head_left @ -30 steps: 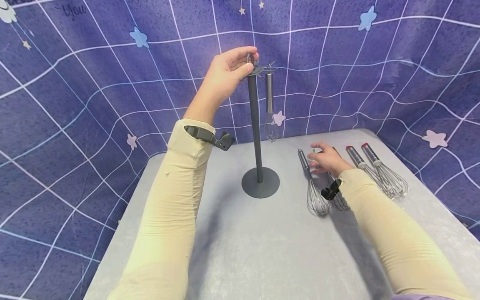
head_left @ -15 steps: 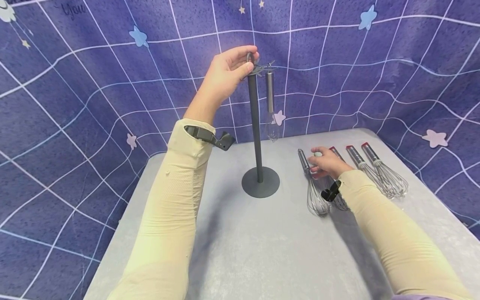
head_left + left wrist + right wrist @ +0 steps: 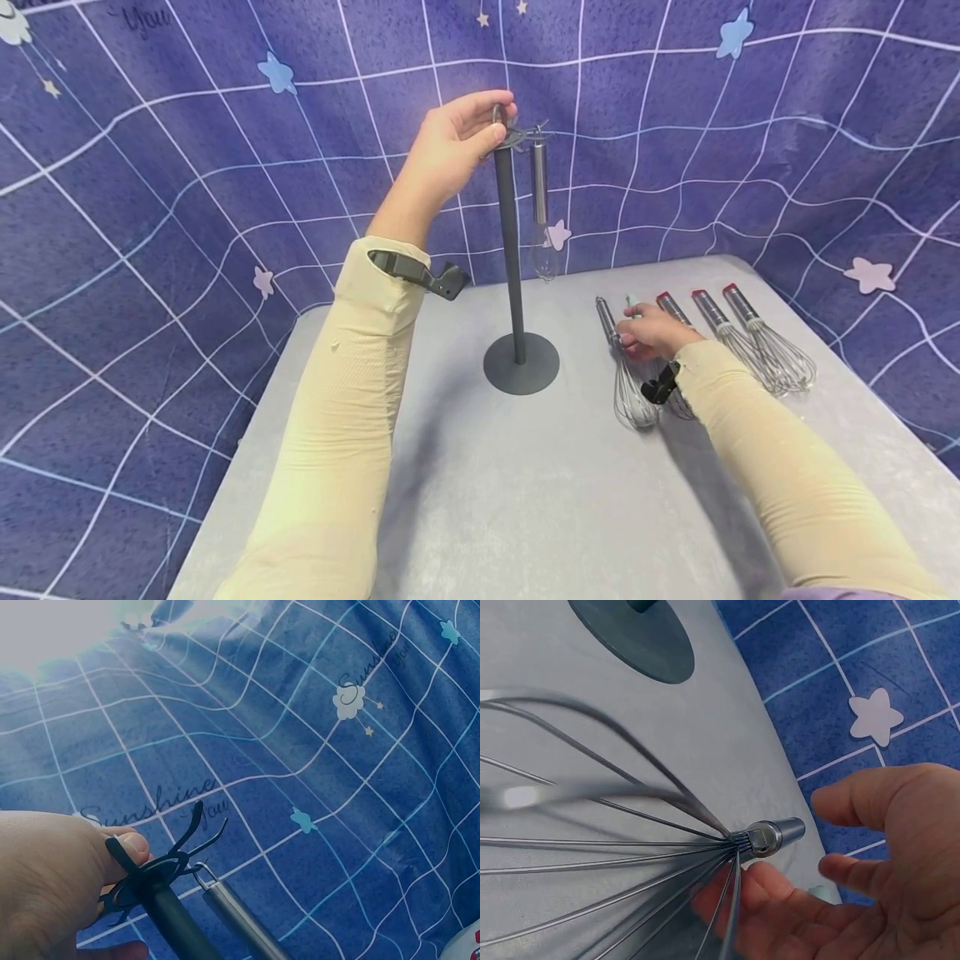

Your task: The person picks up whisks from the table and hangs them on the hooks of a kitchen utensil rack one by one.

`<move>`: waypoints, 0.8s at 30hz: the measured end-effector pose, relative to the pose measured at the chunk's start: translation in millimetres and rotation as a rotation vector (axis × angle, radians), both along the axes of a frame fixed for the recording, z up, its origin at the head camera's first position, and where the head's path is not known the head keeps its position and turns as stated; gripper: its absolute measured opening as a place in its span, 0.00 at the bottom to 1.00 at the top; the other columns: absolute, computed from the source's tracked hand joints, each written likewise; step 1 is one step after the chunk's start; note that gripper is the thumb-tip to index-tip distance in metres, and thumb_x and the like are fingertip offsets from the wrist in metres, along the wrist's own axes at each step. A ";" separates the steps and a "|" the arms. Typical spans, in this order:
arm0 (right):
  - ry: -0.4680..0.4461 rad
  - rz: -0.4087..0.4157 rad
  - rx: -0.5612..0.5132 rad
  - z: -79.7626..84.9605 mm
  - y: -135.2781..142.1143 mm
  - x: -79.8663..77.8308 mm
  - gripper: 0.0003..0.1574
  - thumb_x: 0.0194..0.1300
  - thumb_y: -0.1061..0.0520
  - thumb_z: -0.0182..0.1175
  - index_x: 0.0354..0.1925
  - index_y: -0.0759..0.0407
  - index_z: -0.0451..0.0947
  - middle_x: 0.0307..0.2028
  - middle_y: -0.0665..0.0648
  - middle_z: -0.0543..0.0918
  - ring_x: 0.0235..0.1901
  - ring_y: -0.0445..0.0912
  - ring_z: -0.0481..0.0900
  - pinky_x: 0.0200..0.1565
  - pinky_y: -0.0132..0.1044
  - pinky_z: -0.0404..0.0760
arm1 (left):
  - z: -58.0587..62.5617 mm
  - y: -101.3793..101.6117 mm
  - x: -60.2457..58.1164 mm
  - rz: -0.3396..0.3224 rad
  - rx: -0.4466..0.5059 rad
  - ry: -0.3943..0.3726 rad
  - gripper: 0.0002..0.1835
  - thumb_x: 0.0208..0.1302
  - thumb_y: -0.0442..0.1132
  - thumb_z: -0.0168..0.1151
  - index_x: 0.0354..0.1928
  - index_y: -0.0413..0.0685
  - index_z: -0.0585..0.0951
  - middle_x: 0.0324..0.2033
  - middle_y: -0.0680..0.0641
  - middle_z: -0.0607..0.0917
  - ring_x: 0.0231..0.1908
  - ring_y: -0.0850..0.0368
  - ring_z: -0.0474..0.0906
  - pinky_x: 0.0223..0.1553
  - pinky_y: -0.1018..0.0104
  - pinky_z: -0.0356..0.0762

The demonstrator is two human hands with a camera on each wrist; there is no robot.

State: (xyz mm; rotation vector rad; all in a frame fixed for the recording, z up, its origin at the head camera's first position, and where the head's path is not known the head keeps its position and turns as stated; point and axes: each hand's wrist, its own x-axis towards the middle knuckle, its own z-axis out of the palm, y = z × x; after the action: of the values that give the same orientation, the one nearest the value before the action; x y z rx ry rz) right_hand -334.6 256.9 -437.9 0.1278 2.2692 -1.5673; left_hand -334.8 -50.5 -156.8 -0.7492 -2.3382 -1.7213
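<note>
My left hand (image 3: 453, 150) grips the top loop of a dark grey utensil stand (image 3: 510, 267), thumb on the near side and fingers behind. From one of the stand's hooks a small whisk (image 3: 240, 919) hangs by its metal handle. Over on the right, my right hand (image 3: 654, 330) is low at the handle of the leftmost whisk (image 3: 784, 832) lying on the table. In the right wrist view its lower fingers are beside that whisk's neck, while thumb and index finger stand apart from the handle. Another whisk, partly hidden, lies under this hand.
Several whisks with red-ended handles, such as the far-right whisk (image 3: 742, 307), lie at the right of the grey table (image 3: 510, 500). A pale green tip (image 3: 632, 298) shows beyond my right hand. A blue patterned curtain (image 3: 300, 167) rises behind the table.
My right hand has lowered and moved slightly left to the leftmost whisk's handle, its fingers drawing closer together. The left hand keeps its hold on the stand.
</note>
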 end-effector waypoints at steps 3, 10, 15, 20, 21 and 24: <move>-0.020 -0.002 0.005 0.6 -1.9 0.2 0.44 0.75 0.59 0.50 0.77 0.71 0.40 0.43 0.66 0.74 0.32 0.46 0.80 0.44 0.43 0.86 | -0.3 -0.1 0.3 -0.004 0.002 0.004 0.21 0.73 0.32 0.59 0.66 0.47 0.77 0.59 0.53 0.84 0.58 0.65 0.78 0.46 0.63 0.74; -0.036 0.029 0.050 -0.2 -4.7 -3.2 0.44 0.76 0.57 0.49 0.77 0.72 0.40 0.42 0.64 0.74 0.33 0.46 0.79 0.43 0.43 0.86 | 0.0 0.5 0.1 -0.006 -0.002 -0.007 0.22 0.72 0.32 0.59 0.66 0.49 0.77 0.60 0.54 0.83 0.59 0.66 0.78 0.48 0.63 0.74; -0.054 0.032 0.083 -2.4 -4.2 -7.4 0.42 0.77 0.57 0.48 0.77 0.71 0.41 0.44 0.65 0.73 0.36 0.48 0.78 0.45 0.44 0.86 | 1.2 0.9 0.2 -0.005 -0.006 0.001 0.21 0.73 0.33 0.59 0.66 0.49 0.78 0.59 0.54 0.83 0.59 0.66 0.77 0.46 0.66 0.74; -0.063 0.030 0.067 -3.2 -5.8 -8.7 0.41 0.76 0.59 0.47 0.77 0.70 0.43 0.35 0.58 0.73 0.33 0.46 0.77 0.42 0.43 0.86 | 1.2 0.6 0.9 -0.001 -0.010 -0.003 0.21 0.72 0.33 0.59 0.66 0.50 0.78 0.59 0.55 0.83 0.59 0.66 0.77 0.45 0.66 0.73; -0.062 0.031 0.063 -3.6 -6.2 -8.7 0.40 0.76 0.60 0.47 0.77 0.69 0.43 0.32 0.56 0.73 0.32 0.45 0.76 0.41 0.43 0.86 | 1.1 0.4 1.0 0.000 -0.010 -0.005 0.21 0.73 0.33 0.59 0.66 0.50 0.78 0.59 0.55 0.83 0.59 0.66 0.77 0.45 0.66 0.73; -0.059 0.039 0.062 -4.9 -6.8 -8.6 0.40 0.73 0.64 0.47 0.77 0.69 0.45 0.28 0.53 0.72 0.29 0.44 0.76 0.38 0.42 0.85 | 0.4 0.0 1.3 -0.001 -0.003 -0.010 0.21 0.73 0.33 0.59 0.66 0.50 0.78 0.59 0.55 0.83 0.59 0.66 0.77 0.44 0.66 0.72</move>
State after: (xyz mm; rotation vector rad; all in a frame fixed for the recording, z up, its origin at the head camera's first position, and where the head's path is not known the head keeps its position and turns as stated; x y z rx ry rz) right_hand -343.2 250.1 -442.8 0.1433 2.2615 -1.4553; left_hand -333.5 -50.5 -156.4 -0.7443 -2.3477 -1.7259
